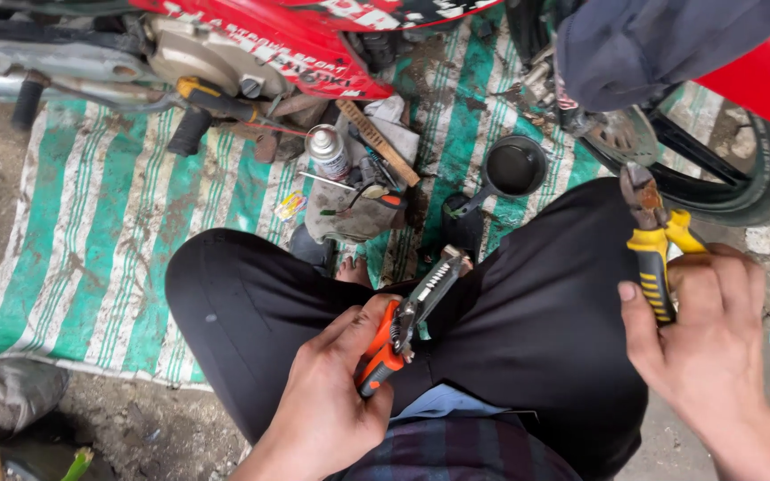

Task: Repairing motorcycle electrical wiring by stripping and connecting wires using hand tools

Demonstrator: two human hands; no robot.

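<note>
Risk first: we've got a tool in each hand w/ both sets of jaws pointing away over the lap. The stripper [407, 322] sits just above our thigh, so a slip of the left hand [331, 392] could jab the trouser leg [251, 312]. The pliers [654, 245] point toward the wheel [715, 178] of the red bike [314, 44]; a loose grip there could drop them onto the knee or mat [126, 240]. Clutter ahead of the lap (spray can [327, 151], black cup [514, 167], screwdriver [216, 100]) is easy to knock w/ a foot.

Pose: left hand is low, just in front of the waist, fingers closed round the stripper's orange handles, head angled up-right. Right hand [706, 338] is out past the right knee, palm turned inward, thumb along one yellow handle, fingers wrapped on the other; pliers upright, jaws look near-closed but we can't tell for sure. Both forearms come in from the lap's near side.
</note>
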